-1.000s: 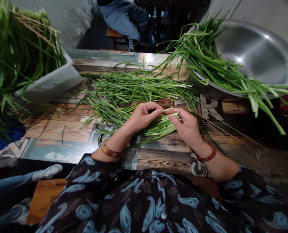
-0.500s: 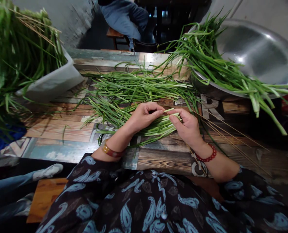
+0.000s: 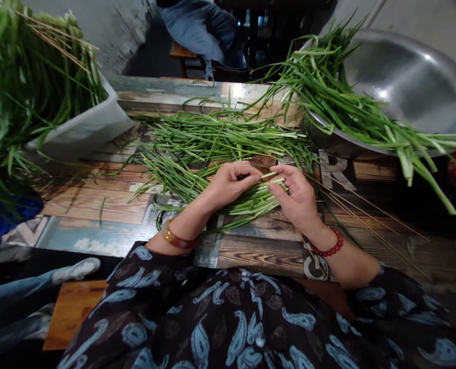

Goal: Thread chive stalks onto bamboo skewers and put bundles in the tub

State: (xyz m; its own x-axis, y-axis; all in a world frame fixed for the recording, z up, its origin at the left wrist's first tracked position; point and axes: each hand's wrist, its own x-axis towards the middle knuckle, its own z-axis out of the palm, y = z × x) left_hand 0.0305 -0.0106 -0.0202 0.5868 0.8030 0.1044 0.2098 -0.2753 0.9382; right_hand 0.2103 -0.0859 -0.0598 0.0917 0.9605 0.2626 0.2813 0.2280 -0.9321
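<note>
My left hand (image 3: pixel 231 183) pinches a garlic chive stalk (image 3: pixel 268 175) between thumb and forefinger, its pale cut end pointing right. Just right of that end is my right hand (image 3: pixel 297 197), thumb and forefinger apart, with nothing plainly held. Below both hands lies a loose bunch of chives (image 3: pixel 253 206), pale ends to the right, close to my right thumb. Farther back, a wider heap of chives (image 3: pixel 212 134) spreads across the wooden table (image 3: pixel 260 251). Whether a thin skewer runs between my fingers, I cannot tell.
Several bamboo skewers (image 3: pixel 370 218) lie at the right. A steel basin (image 3: pixel 389 77) with chives (image 3: pixel 328 82) over its rim stands back right. On the left, a white tub (image 3: pixel 85 130) is heaped with chives (image 3: pixel 23 77). A seated person's legs (image 3: pixel 193 25) show beyond the table.
My right forefinger has lifted away from the stalk end, parting from the thumb. My left hand keeps its pinch in nearly the same place.
</note>
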